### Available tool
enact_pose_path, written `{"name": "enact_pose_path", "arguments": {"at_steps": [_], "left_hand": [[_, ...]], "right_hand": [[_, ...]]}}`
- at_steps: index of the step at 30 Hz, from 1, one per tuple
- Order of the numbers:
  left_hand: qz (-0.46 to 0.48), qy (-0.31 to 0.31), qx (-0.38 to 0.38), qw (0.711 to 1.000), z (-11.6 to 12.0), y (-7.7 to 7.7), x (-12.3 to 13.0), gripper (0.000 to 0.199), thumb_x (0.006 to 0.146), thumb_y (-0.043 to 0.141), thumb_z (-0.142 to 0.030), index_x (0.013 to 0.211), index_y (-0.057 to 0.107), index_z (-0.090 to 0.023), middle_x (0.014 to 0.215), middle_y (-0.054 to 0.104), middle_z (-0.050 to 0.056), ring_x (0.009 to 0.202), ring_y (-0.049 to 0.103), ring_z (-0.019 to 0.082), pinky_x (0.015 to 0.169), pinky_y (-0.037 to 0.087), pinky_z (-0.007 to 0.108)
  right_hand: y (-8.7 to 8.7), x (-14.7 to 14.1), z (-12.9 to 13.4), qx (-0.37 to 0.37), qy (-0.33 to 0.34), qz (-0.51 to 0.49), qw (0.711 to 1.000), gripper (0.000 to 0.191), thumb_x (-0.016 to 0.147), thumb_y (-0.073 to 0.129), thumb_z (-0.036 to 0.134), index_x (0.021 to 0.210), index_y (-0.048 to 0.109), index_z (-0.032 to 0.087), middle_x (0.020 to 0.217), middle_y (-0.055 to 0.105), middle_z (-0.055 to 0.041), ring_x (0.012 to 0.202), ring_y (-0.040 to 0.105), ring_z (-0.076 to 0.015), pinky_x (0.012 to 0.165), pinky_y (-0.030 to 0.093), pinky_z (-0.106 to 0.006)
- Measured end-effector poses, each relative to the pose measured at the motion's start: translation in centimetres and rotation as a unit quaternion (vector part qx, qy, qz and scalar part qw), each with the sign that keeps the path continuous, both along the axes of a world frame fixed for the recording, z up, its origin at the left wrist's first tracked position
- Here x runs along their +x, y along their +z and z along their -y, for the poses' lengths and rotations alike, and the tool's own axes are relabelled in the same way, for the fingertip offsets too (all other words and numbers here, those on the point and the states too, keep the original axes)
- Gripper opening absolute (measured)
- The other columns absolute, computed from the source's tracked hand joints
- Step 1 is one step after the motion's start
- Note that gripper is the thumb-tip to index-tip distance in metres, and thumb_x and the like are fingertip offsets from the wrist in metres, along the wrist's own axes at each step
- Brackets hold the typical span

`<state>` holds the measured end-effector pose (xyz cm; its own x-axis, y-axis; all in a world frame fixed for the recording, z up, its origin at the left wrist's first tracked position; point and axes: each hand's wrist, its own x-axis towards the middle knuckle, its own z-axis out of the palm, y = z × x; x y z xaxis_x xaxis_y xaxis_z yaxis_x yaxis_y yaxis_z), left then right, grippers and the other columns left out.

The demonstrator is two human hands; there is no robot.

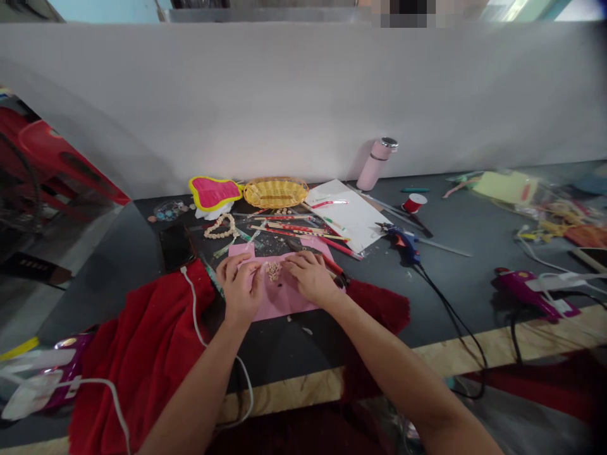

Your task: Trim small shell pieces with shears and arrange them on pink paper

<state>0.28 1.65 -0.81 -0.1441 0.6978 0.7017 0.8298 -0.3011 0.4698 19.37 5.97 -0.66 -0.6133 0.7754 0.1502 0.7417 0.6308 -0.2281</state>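
A small heap of pale, bead-like pieces [274, 272] lies on a pink sheet of paper [279, 305] in front of me. On its left side my left hand [239, 284] rests with curved, parted fingers around the sheet's edge, and nothing shows in its grip. My right hand [310, 277] lies over the paper on the other side, fingers stretched toward the heap. Red-handled pliers [332, 264] are partly covered by that hand. Beyond the paper are several chopsticks [284, 226] in printed red wrappers and a loop of pale beads [220, 227].
Behind stand a wicker basket [275, 193] and a pink bottle [377, 164]. White paper [348, 215], a blue glue gun [403, 243] and a red spool [414, 203] lie at right. Red cloth [142, 341], a phone [176, 246] and a white cable [193, 306] are left.
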Motion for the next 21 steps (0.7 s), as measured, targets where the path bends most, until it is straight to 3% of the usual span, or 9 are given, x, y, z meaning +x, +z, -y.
{"name": "enact_pose_path", "arguments": {"at_steps": [10, 16, 21], "left_hand": [[-0.012, 0.008, 0.008, 1.0, -0.1, 0.1, 0.0, 0.004, 0.08, 0.061, -0.024, 0.081, 0.063, -0.021, 0.098, 0.063, 0.008, 0.099, 0.052, 0.024, 0.095, 0.035, 0.043], [-0.022, 0.005, 0.005, 1.0, -0.1, 0.3, 0.2, 0.004, 0.081, 0.061, -0.023, 0.082, 0.063, -0.02, 0.096, 0.064, 0.007, 0.098, 0.053, 0.023, 0.093, 0.037, 0.042], [-0.014, 0.002, -0.002, 1.0, -0.2, 0.1, 0.2, 0.004, 0.081, 0.06, -0.024, 0.082, 0.063, -0.02, 0.094, 0.064, 0.006, 0.098, 0.054, 0.023, 0.093, 0.038, 0.042]], "right_hand": [[-0.7, -0.8, 0.0, 0.025, 0.015, 0.03, 0.999, 0.035, 0.093, 0.041, 0.022, 0.125, 0.053, 0.029, 0.134, 0.049, -0.0033, 0.119, 0.034, -0.0274, 0.095, 0.028, -0.044], [-1.1, -0.8, -0.2, 0.036, 0.004, -0.005, 0.999, 0.03, 0.093, 0.041, 0.022, 0.119, 0.057, 0.024, 0.13, 0.052, -0.0054, 0.116, 0.036, -0.0261, 0.092, 0.031, -0.043], [-1.1, -1.1, 0.0, 0.029, 0.029, -0.01, 0.999, 0.031, 0.091, 0.047, 0.024, 0.121, 0.056, 0.029, 0.128, 0.053, -0.0053, 0.117, 0.036, -0.0277, 0.09, 0.032, -0.044]]}}
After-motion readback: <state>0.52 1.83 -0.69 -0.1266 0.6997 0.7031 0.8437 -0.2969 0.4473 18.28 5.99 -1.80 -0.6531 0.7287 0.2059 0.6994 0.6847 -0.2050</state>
